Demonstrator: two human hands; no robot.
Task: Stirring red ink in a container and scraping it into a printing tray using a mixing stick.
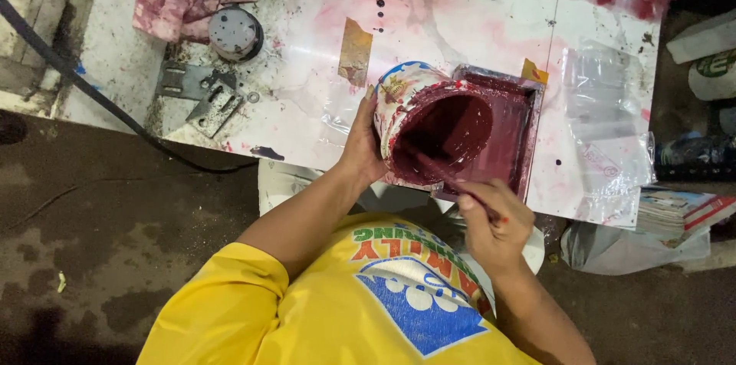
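Yellow shirt below us, our left hand grips the tilted paint can over the red-coated tray. Our right hand pinches a stick reaching inside; the can looks nearly emptied, scraping unfinished.

There is only 1 view, from the camera on the person's head. It looks almost straight down, past the yellow shirt at the bottom edge, onto the table ahead. It is close: the left hand and the right hand fill the centre. The dark floor shows on the left.
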